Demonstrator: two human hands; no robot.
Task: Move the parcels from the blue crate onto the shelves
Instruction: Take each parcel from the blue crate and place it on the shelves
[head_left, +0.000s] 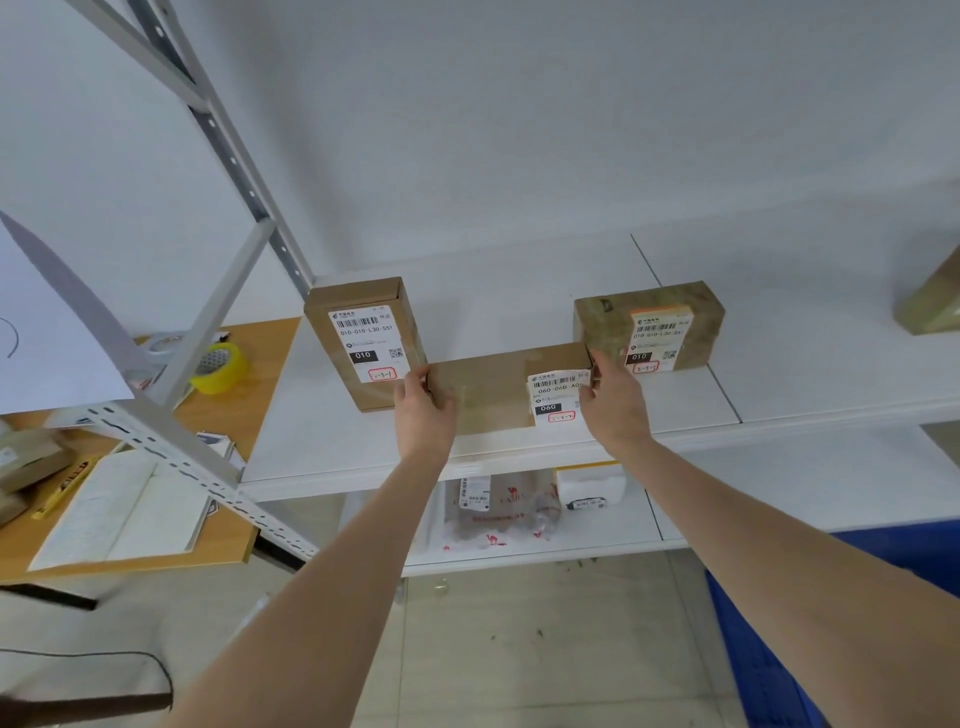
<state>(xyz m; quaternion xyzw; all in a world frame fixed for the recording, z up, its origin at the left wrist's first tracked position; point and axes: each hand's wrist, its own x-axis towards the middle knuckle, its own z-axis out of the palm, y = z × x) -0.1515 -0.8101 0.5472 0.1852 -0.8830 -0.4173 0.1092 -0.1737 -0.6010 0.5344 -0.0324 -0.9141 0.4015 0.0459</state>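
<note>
A flat brown cardboard parcel (493, 389) with a white "060" label lies near the front edge of the white upper shelf (519, 291). My left hand (423, 410) grips its left end and my right hand (613, 400) grips its right end. To its left lies a brown parcel labelled "010" (363, 338). To its right sits a tape-wrapped parcel (649, 327) with an orange-edged label. The blue crate (769, 649) shows at the bottom right, partly behind my right forearm.
A fourth parcel (935, 301) sits at the shelf's right edge. The lower shelf (649, 519) holds a plastic mailer bag (498, 509) and a white packet (592, 486). Left of the grey shelf upright (244, 171) a wooden desk (260, 384) carries yellow tape (221, 366) and papers.
</note>
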